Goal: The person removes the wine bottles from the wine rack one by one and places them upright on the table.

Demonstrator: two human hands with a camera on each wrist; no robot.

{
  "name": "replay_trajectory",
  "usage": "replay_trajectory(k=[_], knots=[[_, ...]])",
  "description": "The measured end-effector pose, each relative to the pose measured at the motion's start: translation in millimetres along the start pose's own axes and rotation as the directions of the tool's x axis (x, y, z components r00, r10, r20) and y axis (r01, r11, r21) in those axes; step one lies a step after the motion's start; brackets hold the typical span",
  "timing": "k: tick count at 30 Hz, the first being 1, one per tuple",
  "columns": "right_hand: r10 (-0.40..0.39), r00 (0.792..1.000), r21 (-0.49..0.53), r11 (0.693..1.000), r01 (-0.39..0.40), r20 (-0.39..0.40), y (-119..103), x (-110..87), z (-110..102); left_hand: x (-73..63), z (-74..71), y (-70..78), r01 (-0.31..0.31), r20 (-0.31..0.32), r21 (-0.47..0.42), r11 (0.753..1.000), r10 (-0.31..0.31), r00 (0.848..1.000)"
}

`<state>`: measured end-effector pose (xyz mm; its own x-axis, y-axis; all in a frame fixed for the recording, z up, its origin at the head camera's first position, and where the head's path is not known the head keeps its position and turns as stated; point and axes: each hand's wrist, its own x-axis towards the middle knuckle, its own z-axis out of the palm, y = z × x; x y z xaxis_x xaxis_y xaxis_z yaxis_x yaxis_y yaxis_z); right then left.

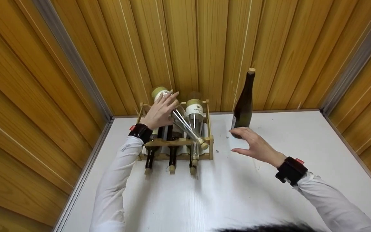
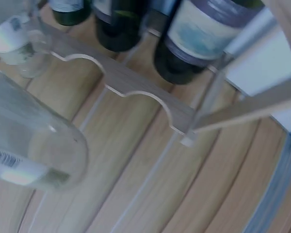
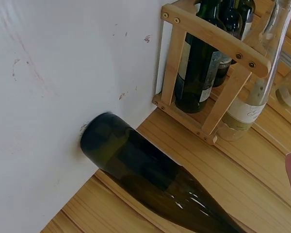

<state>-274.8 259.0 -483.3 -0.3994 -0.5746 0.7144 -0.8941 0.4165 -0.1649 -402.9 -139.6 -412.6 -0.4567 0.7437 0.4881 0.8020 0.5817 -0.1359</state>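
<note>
My left hand [image 1: 161,111] grips a clear glass bottle [image 1: 185,124] with a pale label, tilted over the top of a small wooden rack [image 1: 169,141]. Its corked neck points toward me and to the right; in the left wrist view the base of this clear bottle [image 2: 34,131] hangs beyond the rack's scalloped rail [image 2: 136,90]. Fingers and thumb spread apart, my right hand [image 1: 254,145] holds nothing. Its fingertips overlap the foot of a dark corked wine bottle [image 1: 244,108] standing upright; the right wrist view shows that dark bottle [image 3: 140,160] ungripped.
Another clear bottle [image 1: 194,111] lies on the rack's upper right. Several dark bottles [image 3: 196,73] lie in its lower tier, corked necks poking out at the front. The rack stands on a white table [image 1: 179,199] against a wood-slat wall [image 1: 211,48].
</note>
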Motion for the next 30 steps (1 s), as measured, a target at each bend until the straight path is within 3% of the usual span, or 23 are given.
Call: replay_trajectory(k=[3, 6, 9, 12, 15, 19, 23, 26, 28, 30], knots=[[0.047, 0.999, 0.016, 0.999, -0.046, -0.021, -1, 2.0, -4, 5.0, -1.6, 9.4, 0.031, -0.081, -0.040, 0.999, -0.034, 0.996], [0.089, 0.995, 0.037, 0.996, -0.087, -0.036, -2, 3.6, -8, 10.4, -6.9, 18.7, 0.092, -0.110, -0.112, 0.989, -0.104, 0.988], [0.116, 0.992, 0.076, 0.991, -0.112, -0.054, -1, 4.9, -11, 14.7, -13.5, 28.6, 0.159, -0.112, -0.212, 0.964, -0.185, 0.976], [0.137, 0.988, 0.111, 0.986, -0.129, -0.077, -1, 9.3, -13, 17.9, -17.9, 39.8, 0.209, -0.142, -0.325, 0.922, -0.266, 0.953], [0.185, 0.978, 0.150, 0.974, -0.170, -0.097, -3, 17.3, -13, 20.5, -20.3, 52.0, 0.245, -0.169, -0.462, 0.852, -0.356, 0.919], [0.246, 0.963, 0.209, 0.953, -0.220, -0.109, -7, 29.8, -15, 22.9, -22.3, 67.2, 0.281, -0.168, -0.613, 0.739, -0.469, 0.867], [0.270, 0.955, 0.245, 0.941, -0.235, -0.122, -9, 39.0, -18, 24.5, -28.7, 81.0, 0.335, -0.124, -0.714, 0.615, -0.582, 0.804], [0.272, 0.952, 0.259, 0.938, -0.230, -0.140, -11, 42.5, -23, 26.4, -36.7, 90.7, 0.366, -0.090, -0.760, 0.537, -0.644, 0.759], [0.281, 0.948, 0.264, 0.935, -0.235, -0.150, -11, 44.0, -26, 28.2, -40.5, 97.2, 0.369, -0.071, -0.787, 0.495, -0.666, 0.742], [0.296, 0.942, 0.269, 0.931, -0.247, -0.156, -12, 45.5, -29, 30.4, -42.1, 104.0, 0.362, -0.048, -0.815, 0.453, -0.675, 0.736]])
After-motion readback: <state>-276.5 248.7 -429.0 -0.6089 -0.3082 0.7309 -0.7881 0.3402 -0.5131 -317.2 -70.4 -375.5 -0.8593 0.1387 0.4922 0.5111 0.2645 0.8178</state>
